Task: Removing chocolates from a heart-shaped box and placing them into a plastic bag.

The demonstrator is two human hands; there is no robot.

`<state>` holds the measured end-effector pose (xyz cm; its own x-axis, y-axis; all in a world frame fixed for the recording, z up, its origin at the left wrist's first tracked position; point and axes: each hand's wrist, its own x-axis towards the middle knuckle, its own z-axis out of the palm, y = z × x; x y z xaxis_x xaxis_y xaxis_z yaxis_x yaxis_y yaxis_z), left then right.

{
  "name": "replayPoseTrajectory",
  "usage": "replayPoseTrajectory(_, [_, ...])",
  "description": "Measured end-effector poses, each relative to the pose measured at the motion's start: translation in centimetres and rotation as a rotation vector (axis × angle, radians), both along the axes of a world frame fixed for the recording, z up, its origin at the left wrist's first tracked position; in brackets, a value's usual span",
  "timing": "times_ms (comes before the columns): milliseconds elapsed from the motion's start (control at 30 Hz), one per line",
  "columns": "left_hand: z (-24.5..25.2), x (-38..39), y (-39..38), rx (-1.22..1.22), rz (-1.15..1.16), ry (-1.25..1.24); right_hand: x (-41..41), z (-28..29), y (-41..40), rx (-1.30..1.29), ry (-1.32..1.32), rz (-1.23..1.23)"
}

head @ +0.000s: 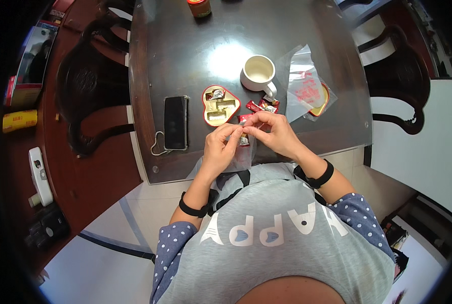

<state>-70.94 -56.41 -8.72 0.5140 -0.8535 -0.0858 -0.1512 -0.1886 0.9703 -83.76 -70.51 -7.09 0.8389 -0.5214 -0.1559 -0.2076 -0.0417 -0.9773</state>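
My left hand (220,146) and my right hand (273,131) meet over the table's near edge. Their thumbs and forefingers pinch a small thin item (242,124), mostly hidden by the fingertips. Beneath them is a clear plastic bag (243,157), and a wrapped sweet (244,141) shows between the hands. More red-and-silver wrapped sweets (268,104) lie just beyond my right hand. A heart-shaped tin (231,109) with a gold insert sits beyond my left hand; one wrapped sweet (215,94) rests in its far compartment.
A white mug (248,84) stands past the sweets. At right, a printed plastic bag (304,85) partly covers a red-rimmed gold lid (320,102). A phone (176,123) with a strap lies left. A red-lidded jar (199,8) is at the far side. Carved chairs (93,76) flank the table.
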Motion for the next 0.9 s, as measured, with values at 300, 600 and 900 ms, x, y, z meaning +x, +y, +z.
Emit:
replayPoseTrajectory(300, [-0.7,2.3,0.9,-0.069,0.052,0.167,2.7,1.1,-0.8,-0.123,-0.001,0.230])
replayPoseTrajectory(600, [-1.4,3.4,0.3,-0.054,0.386,0.763,4.9,0.0,0.5,-0.393,-0.240,0.279])
replayPoseTrajectory(900, [-2.0,7.5,0.5,-0.037,0.463,0.929,6.5,-2.5,-1.3,-0.369,0.015,0.062])
